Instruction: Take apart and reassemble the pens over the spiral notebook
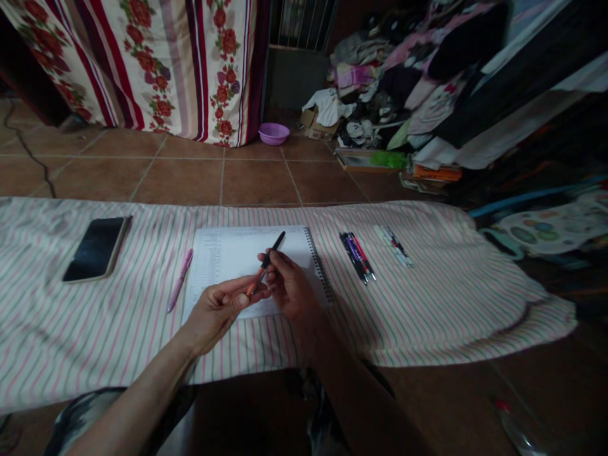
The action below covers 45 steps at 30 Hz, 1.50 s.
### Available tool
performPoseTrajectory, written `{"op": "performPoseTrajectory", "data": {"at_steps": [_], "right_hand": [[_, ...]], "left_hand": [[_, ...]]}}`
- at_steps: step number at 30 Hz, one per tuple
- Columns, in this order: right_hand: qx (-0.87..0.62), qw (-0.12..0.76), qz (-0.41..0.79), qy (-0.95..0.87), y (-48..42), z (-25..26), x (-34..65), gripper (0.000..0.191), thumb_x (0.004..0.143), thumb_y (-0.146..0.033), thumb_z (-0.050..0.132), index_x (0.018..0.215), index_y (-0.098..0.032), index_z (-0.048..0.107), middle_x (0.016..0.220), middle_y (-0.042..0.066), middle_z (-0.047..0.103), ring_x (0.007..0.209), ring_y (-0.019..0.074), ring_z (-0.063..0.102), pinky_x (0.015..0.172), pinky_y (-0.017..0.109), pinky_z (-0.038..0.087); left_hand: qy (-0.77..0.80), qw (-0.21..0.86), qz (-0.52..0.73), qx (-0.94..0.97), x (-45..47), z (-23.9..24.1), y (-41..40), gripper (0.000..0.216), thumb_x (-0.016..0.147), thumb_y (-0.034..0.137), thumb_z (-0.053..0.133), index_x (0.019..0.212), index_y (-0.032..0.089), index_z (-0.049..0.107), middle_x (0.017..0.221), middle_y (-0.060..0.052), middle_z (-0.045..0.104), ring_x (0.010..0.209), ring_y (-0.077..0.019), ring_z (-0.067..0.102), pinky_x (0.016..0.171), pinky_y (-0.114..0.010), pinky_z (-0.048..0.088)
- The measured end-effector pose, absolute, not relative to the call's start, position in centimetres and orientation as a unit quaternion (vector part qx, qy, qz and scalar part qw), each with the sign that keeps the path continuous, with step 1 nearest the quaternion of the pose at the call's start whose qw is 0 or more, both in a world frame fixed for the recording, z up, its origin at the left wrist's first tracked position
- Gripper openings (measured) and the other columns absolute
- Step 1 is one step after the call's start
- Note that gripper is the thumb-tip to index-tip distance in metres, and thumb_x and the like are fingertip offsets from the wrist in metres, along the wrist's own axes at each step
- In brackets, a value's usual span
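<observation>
1. Left hand [221, 307]: thumb + fingers closed on the orange lower end of the black-and-orange pen [266, 261].
2. Right hand [291, 288]: thumb + fingers pinching the same pen higher up, on its black part; black end pokes out past them, up & away from the person.
3. Pen loc: tilted btwn both hands, over the open notebook [247, 244]. Gap to the pg, if any, can't be judged from this angle.
4. Technique, IMO: light pinch w/ both hands, 1 nr each end, so the pen doesn't slip or bend. Any twist or pull should run straight along the barrel, not sideways.
5. Also worth it: wrists low & steady, barrel clear of the pg, else a stray mark is poss. Tip detail is partly hidden by fingers, so check it by eye first.
6. Nearby, on the cloth-covered worktop [451, 297]: pink pen [180, 280] just left of the notebook, phone [96, 249] farther left; dark & colored pens [356, 256] right of the spiral edge, then whitish pens [394, 246] beyond. All well clear of both hands, so there's elbow rm to work w/o knocking anything.
</observation>
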State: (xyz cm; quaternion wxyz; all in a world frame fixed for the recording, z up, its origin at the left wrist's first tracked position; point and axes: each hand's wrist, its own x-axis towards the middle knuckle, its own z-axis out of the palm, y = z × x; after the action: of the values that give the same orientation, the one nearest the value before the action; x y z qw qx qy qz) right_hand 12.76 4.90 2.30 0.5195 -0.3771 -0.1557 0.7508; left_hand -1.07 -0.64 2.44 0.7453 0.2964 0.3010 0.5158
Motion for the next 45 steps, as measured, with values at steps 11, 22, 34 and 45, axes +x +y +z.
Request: {"op": "performPoseTrajectory", "data": {"at_steps": [11, 22, 34, 45], "right_hand": [[-0.373, 0.549, 0.732, -0.153, 5.2, 1.5, 12.5, 0.014, 0.060, -0.021, 0.074, 0.068, -0.016, 0.063, 0.069, -0.001, 0.068, 0.044, 0.0006, 0.047, 0.041, 0.010, 0.039], [-0.389, 0.551, 0.715, -0.185, 5.3, 1.6, 12.3, 0.020, 0.057, -0.025, 0.077, 0.068, -0.016, 0.062, 0.068, -0.001, 0.068, 0.044, 0.0009, 0.045, 0.040, 0.010, 0.039], [-0.395, 0.542, 0.708, -0.221, 5.1, 1.6, 12.1, 0.021, 0.059, -0.028, 0.075, 0.070, -0.018, 0.061, 0.070, -0.002, 0.067, 0.043, 0.0015, 0.045, 0.039, 0.012, 0.039], [-0.380, 0.550, 0.716, -0.201, 5.0, 1.6, 12.0, 0.018, 0.060, -0.025, 0.074, 0.071, -0.017, 0.063, 0.069, -0.001, 0.067, 0.044, 0.0010, 0.045, 0.041, 0.010, 0.039]], "left_hand": [[0.319, 0.763, 0.488, 0.279, -1.4, 2.1, -0.4, 0.037, 0.073, 0.015, 0.067, 0.110, 0.018, 0.063, 0.095, -0.008, 0.070, 0.090, -0.0186, 0.064, 0.088, -0.032, 0.044], [0.273, 0.816, 0.470, 0.197, -1.6, 2.3, -0.5, 0.032, 0.077, 0.008, 0.060, 0.108, 0.007, 0.063, 0.094, -0.012, 0.071, 0.087, -0.0151, 0.065, 0.080, -0.020, 0.048], [0.258, 0.832, 0.451, 0.191, -2.0, 3.0, -0.4, 0.034, 0.074, 0.005, 0.059, 0.108, 0.006, 0.062, 0.097, -0.011, 0.070, 0.083, -0.0131, 0.065, 0.083, -0.019, 0.045], [0.268, 0.826, 0.451, 0.207, -1.9, 2.9, -0.4, 0.029, 0.077, 0.009, 0.061, 0.106, 0.007, 0.065, 0.093, -0.011, 0.071, 0.085, -0.0148, 0.065, 0.077, -0.018, 0.048]]}}
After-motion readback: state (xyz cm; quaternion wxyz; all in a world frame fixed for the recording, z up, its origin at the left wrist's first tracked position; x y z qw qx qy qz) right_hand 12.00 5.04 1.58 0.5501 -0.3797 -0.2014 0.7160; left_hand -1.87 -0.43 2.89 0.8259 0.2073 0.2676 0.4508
